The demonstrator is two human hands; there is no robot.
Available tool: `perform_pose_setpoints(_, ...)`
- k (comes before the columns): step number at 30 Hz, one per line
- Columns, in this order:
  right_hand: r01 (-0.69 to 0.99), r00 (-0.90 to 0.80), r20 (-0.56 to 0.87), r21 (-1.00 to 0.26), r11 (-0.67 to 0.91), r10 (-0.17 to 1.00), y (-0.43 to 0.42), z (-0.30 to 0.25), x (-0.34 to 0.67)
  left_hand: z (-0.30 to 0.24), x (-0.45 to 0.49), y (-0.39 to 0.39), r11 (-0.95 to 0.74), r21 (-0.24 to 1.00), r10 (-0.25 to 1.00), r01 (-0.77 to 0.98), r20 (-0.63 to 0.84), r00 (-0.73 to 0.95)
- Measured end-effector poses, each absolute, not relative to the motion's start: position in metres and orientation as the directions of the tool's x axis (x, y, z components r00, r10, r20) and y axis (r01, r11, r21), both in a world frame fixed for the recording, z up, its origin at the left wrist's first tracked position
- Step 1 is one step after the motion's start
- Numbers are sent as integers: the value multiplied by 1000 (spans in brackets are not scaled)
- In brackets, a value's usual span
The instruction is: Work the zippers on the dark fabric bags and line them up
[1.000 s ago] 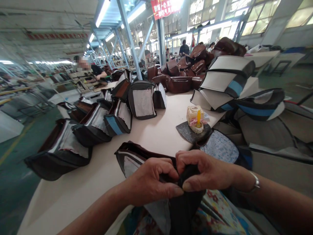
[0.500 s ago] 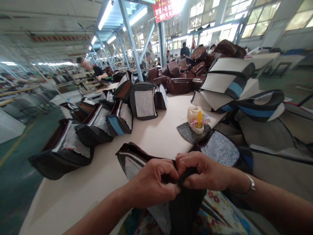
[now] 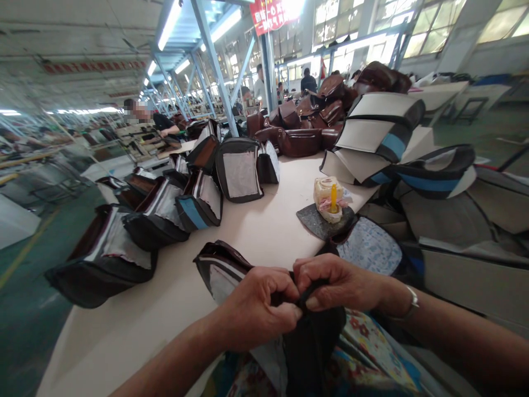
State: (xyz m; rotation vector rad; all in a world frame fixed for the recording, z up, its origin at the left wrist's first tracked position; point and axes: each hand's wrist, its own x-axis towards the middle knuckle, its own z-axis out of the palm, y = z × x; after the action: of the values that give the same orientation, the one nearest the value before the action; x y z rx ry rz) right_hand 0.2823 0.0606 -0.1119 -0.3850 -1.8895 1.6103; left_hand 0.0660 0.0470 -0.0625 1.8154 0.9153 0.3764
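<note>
- The left hand (image 3: 258, 311) and right hand (image 3: 334, 286) are clenched, both pinching the top edge of a black bag (image 3: 314, 342).
- Its silvery lining (image 3: 217, 281) shows just left of the grip.
- Flowered cloth (image 3: 367, 342) lies just below the right hand.

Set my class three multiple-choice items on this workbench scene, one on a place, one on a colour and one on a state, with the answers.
1. Where is the pale lump with the upright yellow piece?
A) On a dark grey pad
B) On the floor
C) Inside a brown bag

2. What colour is the bangle on the right wrist?
A) Red
B) Silver
C) Blue

3. What are the left hand and the right hand doing with the dark bag piece?
A) Cutting it with scissors
B) Nothing, it lies untouched
C) Pinching its edge

1: A, the lump sits on the pad, on the white table.
2: B, the band shows a silver metal shine.
3: C, both hands meet at the edge, gripping it.
</note>
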Motion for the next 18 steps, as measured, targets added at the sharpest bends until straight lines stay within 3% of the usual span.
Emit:
perform_pose_setpoints(12,-123,-712,276,-954,272,646,58,-114,285,-62,71,51,-165,901,711,400,-173,682)
perform_pose_setpoints(18,-89,-648,330,-928,363,686,53,-114,286,-62,75,46,-330,825,734,459,-81,674)
